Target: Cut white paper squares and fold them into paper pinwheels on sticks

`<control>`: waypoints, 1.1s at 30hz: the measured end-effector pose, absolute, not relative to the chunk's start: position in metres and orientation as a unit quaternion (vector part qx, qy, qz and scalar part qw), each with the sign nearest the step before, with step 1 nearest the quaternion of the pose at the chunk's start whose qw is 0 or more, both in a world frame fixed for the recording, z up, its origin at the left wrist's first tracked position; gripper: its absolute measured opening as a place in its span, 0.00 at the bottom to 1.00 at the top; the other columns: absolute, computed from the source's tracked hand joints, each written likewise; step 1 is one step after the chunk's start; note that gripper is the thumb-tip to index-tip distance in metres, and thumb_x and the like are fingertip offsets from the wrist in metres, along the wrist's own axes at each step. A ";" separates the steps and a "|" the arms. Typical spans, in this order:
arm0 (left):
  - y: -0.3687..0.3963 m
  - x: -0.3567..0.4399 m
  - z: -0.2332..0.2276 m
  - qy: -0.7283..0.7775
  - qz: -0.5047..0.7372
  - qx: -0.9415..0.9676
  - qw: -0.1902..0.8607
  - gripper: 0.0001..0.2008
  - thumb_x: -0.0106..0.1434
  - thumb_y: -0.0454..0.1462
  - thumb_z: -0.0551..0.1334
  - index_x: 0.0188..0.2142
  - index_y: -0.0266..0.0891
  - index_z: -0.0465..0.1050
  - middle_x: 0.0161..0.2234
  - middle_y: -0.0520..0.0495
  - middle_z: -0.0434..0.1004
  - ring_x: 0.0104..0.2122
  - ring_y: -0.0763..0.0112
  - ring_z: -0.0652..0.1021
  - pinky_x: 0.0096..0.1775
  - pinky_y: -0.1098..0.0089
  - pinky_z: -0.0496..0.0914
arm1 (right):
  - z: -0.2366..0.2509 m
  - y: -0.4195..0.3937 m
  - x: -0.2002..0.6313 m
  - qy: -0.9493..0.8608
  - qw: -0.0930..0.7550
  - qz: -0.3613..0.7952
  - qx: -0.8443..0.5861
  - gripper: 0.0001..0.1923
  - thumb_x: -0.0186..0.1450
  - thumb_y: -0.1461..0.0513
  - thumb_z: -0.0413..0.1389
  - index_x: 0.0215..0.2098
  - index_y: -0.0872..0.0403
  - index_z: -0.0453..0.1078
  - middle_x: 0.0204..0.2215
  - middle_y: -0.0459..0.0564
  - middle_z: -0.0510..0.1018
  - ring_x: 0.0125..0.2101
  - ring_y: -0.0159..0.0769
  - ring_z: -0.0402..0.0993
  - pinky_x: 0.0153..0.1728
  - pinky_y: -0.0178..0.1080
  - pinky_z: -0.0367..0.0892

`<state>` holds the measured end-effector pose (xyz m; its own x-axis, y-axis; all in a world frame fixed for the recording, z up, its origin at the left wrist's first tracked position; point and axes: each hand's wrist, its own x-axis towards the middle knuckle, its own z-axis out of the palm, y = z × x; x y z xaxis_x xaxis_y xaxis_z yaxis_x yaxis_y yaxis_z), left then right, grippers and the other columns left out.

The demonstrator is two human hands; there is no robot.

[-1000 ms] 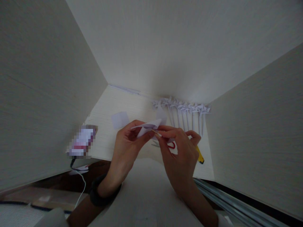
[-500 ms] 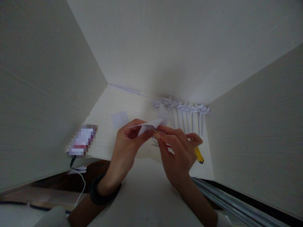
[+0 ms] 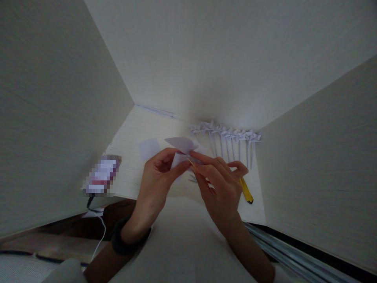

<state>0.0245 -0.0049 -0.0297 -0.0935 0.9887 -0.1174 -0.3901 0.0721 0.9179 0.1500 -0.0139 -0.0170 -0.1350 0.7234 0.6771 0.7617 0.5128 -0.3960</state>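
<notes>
Between my hands is a white paper pinwheel (image 3: 180, 144) with its blades partly curled. My left hand (image 3: 159, 177) pinches the paper from the left, thumb and fingers at its centre. My right hand (image 3: 219, 182) holds a thin pale wooden stick (image 3: 191, 162), its tip against the middle of the paper. The index finger of that hand touches the paper as well. A yellow cutter (image 3: 246, 191) lies partly hidden beneath my right hand. Scissors (image 3: 193, 178) show only in part below the fingers.
Several finished paper pinwheels on sticks (image 3: 232, 133) lie in a row at the back right. Thin paper sticks (image 3: 156, 111) rest along the back wall. A square paper sheet (image 3: 149, 149) lies left of my hands. A phone with a cable (image 3: 101, 175) sits at the left edge.
The paper has turned in my fingers: an upper blade now stands curled up and to the left. My right hand has shifted slightly, uncovering more of the cutter.
</notes>
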 end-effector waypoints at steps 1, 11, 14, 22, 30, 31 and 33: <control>-0.005 0.025 -0.030 0.446 0.591 0.335 0.583 0.09 0.52 0.31 0.70 0.34 0.40 0.78 0.34 0.52 0.82 0.35 0.73 0.79 0.41 0.73 0.71 | -0.017 -0.014 0.150 -0.754 0.436 -0.024 -0.490 0.11 0.67 0.65 0.56 0.26 0.51 0.67 0.38 0.40 0.84 0.28 0.29 0.76 0.41 0.44 0.50; -0.004 0.025 -0.027 0.489 0.593 0.375 0.519 0.08 0.51 0.31 0.70 0.32 0.41 0.78 0.32 0.52 0.82 0.33 0.71 0.79 0.37 0.72 0.72 | -0.015 -0.013 0.150 -0.768 0.421 -0.039 -0.482 0.08 0.66 0.65 0.57 0.29 0.50 0.67 0.36 0.37 0.84 0.31 0.31 0.75 0.41 0.45 0.52; -0.005 0.026 -0.024 0.499 0.587 0.380 0.513 0.08 0.50 0.32 0.70 0.32 0.41 0.78 0.32 0.51 0.82 0.33 0.70 0.79 0.37 0.71 0.72 | -0.015 -0.012 0.150 -0.762 0.429 -0.038 -0.484 0.08 0.66 0.66 0.57 0.29 0.50 0.67 0.35 0.37 0.84 0.30 0.31 0.75 0.41 0.45 0.52; -0.006 0.027 -0.021 0.505 0.583 0.383 0.509 0.08 0.49 0.32 0.71 0.31 0.40 0.77 0.31 0.53 0.82 0.32 0.71 0.79 0.38 0.72 0.72 | -0.014 -0.012 0.148 -0.762 0.434 -0.032 -0.480 0.09 0.66 0.66 0.57 0.28 0.51 0.65 0.36 0.41 0.83 0.31 0.32 0.74 0.40 0.45 0.52; -0.008 0.029 -0.018 0.535 0.574 0.397 0.476 0.09 0.50 0.32 0.70 0.33 0.39 0.77 0.32 0.51 0.82 0.35 0.70 0.80 0.41 0.71 0.73 | -0.015 -0.011 0.146 -0.766 0.446 -0.023 -0.461 0.09 0.66 0.67 0.56 0.29 0.52 0.64 0.38 0.42 0.83 0.31 0.32 0.74 0.39 0.45 0.53; -0.008 0.028 -0.019 0.535 0.573 0.400 0.475 0.08 0.50 0.32 0.70 0.32 0.39 0.76 0.32 0.52 0.82 0.34 0.70 0.80 0.40 0.72 0.73 | -0.015 -0.011 0.146 -0.769 0.447 -0.025 -0.457 0.09 0.66 0.68 0.56 0.29 0.52 0.63 0.38 0.42 0.83 0.30 0.32 0.74 0.39 0.45 0.53; -0.008 0.028 -0.021 0.537 0.577 0.395 0.472 0.08 0.50 0.32 0.70 0.32 0.38 0.76 0.31 0.51 0.82 0.33 0.69 0.80 0.39 0.71 0.73 | -0.014 -0.011 0.146 -0.769 0.448 -0.029 -0.454 0.09 0.66 0.68 0.56 0.29 0.52 0.63 0.36 0.40 0.83 0.29 0.31 0.74 0.39 0.44 0.52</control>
<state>0.0278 -0.0077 -0.0209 -0.2428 0.9687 -0.0511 -0.1213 0.0219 0.9924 0.1458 -0.0108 -0.0135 -0.1854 0.6730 0.7160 0.7245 0.5859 -0.3631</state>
